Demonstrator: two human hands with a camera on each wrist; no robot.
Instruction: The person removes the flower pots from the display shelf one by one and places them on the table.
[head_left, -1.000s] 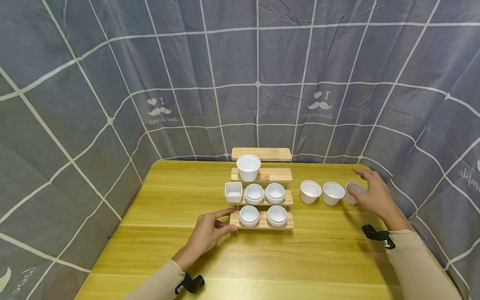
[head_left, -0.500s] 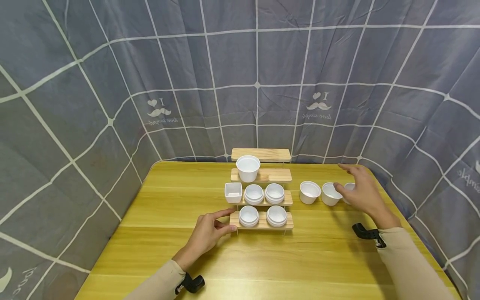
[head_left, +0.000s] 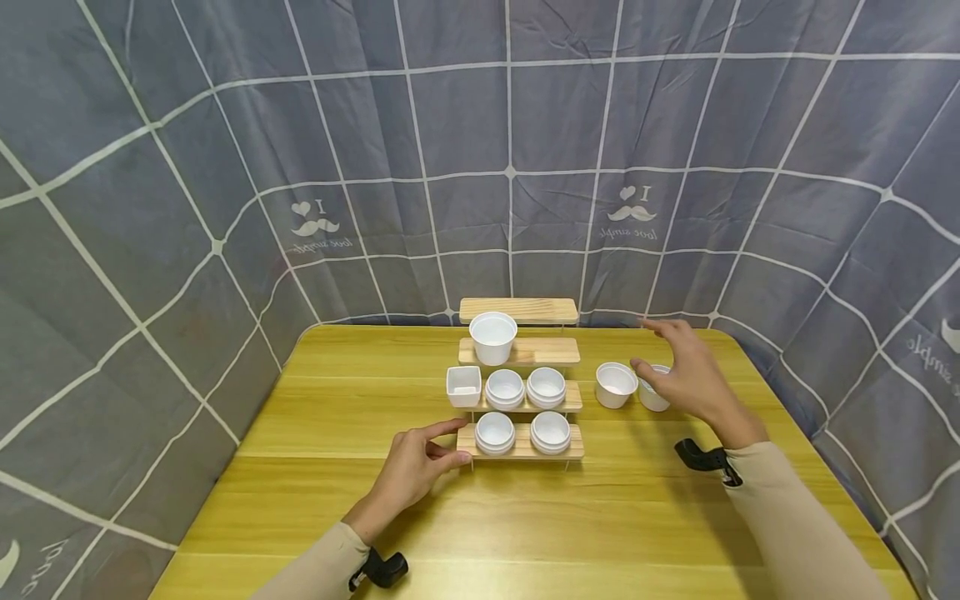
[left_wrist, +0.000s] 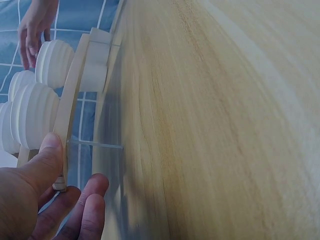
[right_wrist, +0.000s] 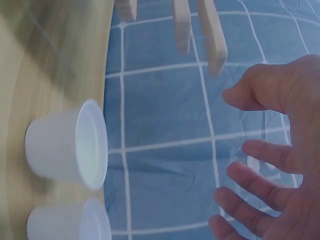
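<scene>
My left hand [head_left: 411,468] pinches the left end of the lowest board of a tiered wooden display stand [head_left: 522,446]. In the left wrist view its thumb [left_wrist: 48,146] presses the board's edge, with fingers on the other side. Over the white plastic cups right of the stand, my right hand [head_left: 693,377] hovers with spread fingers and holds nothing. One cup [head_left: 615,387] stands left of it. Another cup [head_left: 652,398] is partly covered by the hand, and the third cannot be seen in the head view. Two cups [right_wrist: 65,145] show in the right wrist view, apart from the fingers.
Small white bowls [head_left: 494,432] stand on the two lower boards, beside a square white cup [head_left: 463,387]. A larger white cup [head_left: 492,340] sits on the third board. The top board [head_left: 517,311] bears nothing. A grey checked curtain [head_left: 465,125] hangs behind the yellow wooden table [head_left: 360,375].
My right hand has moved left along the row of cups, from the far right one to above the nearer ones. The left hand keeps its grip on the stand.
</scene>
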